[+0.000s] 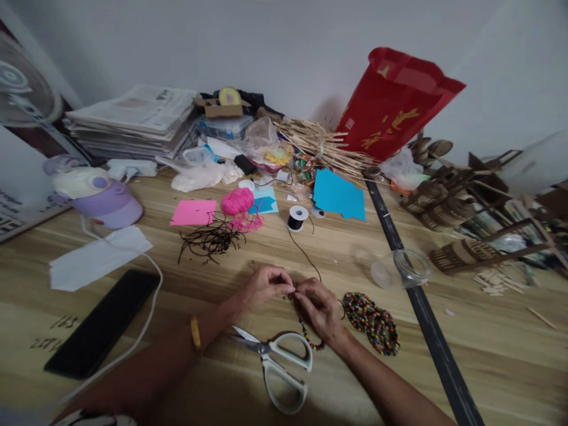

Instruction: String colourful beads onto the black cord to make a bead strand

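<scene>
My left hand [267, 286] and my right hand [318, 307] meet fingertip to fingertip above the table, both pinched closed on a beaded cord [306, 334]. Its multicoloured beads curve down beneath my right hand; the part right between the fingertips is too small to make out. Black cord [305, 253] runs from a white spool [297, 219] toward my right hand. Close below the hands lie white-handled scissors [265, 349], blades slightly apart. To the right of my right hand is a coiled heap of multicoloured bead strands [373, 324].
Black cord pieces [210, 238], pink yarn [237, 202] and blue paper [339, 194] lie farther back. At left are a black slab [104, 322], a white cable [153, 307] and a purple-white device [100, 198]. A clear plastic container [386, 271] and wooden baskets [461, 255] stand right.
</scene>
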